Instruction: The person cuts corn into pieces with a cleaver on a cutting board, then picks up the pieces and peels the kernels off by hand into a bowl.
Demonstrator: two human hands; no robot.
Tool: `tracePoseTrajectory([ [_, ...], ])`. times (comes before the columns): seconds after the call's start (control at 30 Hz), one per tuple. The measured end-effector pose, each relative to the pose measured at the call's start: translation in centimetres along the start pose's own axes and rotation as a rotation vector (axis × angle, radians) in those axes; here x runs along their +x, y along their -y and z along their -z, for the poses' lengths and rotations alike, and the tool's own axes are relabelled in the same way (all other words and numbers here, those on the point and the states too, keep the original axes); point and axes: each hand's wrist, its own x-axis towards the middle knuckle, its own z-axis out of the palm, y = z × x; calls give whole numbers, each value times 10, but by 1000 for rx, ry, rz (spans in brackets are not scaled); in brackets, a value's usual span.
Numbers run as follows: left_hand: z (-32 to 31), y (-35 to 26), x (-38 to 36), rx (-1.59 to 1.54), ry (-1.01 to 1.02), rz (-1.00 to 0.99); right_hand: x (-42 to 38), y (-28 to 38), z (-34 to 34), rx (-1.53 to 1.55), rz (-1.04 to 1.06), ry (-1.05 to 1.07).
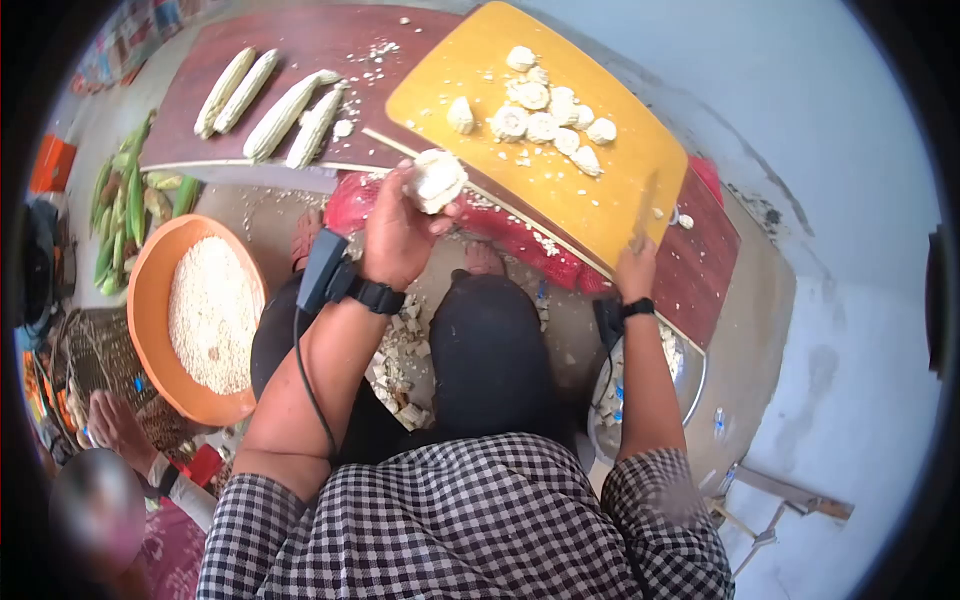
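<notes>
My left hand (396, 232) is closed round a chunk of white corn cob (438, 182), its cut face turned up, above the table's near edge. In my right hand (635, 270) I grip a knife (648, 205), its blade smeared by motion over the right end of the yellow cutting board (430, 75). Several cut corn pieces (541, 127) lie grouped on the board, with one piece apart to their left. To the board's left, several husked corn cobs (283, 113) rest on the dark red table (370, 35).
An orange tub (145, 320) of white kernels (210, 310) stands left of my legs. Green unhusked corn (125, 205) lies beyond it. Cob scraps (400, 375) and a metal bowl (690, 375) are below. Another person's hand (118, 425) shows at lower left.
</notes>
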Motion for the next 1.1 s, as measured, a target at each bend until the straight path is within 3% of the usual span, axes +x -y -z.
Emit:
tracePoseTrajectory([
  [0.03, -1, 0, 1, 4, -7, -2, 5, -12, -6, -188, 167, -105],
  [0.13, -5, -2, 3, 44, -6, 24, 7, 18, -7, -73, -2, -57],
  [0.23, -3, -2, 2, 37, 9, 64, 12, 13, -14, 40, 55, -76],
  [0.33, 1, 0, 6, 40, 37, 85, 3, 25, 0, 576, -395, 156],
  [0.53, -6, 5, 5, 73, 19, 105, -14, 5, 22, 1245, -487, 249],
  [0.67, -9, 11, 2, 97, 38, 128, 16, -12, 0, 1553, -513, 369],
  [0.7, -11, 12, 2, 105, 36, 130, 24, -13, -11, 1521, -579, 328],
  [0.77, -7, 14, 4, 96, 51, 151, 35, 2, -25, 1156, -698, 222],
  [0.87, -6, 13, 7, 100, 54, 148, 41, 27, -26, 878, -643, 308],
  [0.97, -8, 14, 6, 113, 48, 140, 47, 12, -31, 556, -455, 411],
  [1.0, -10, 13, 6, 118, 47, 138, 48, -1, -26, 285, -248, 491],
  [1.1, -11, 15, 6, 124, 44, 153, 27, 13, 10, 96, -221, 555],
])
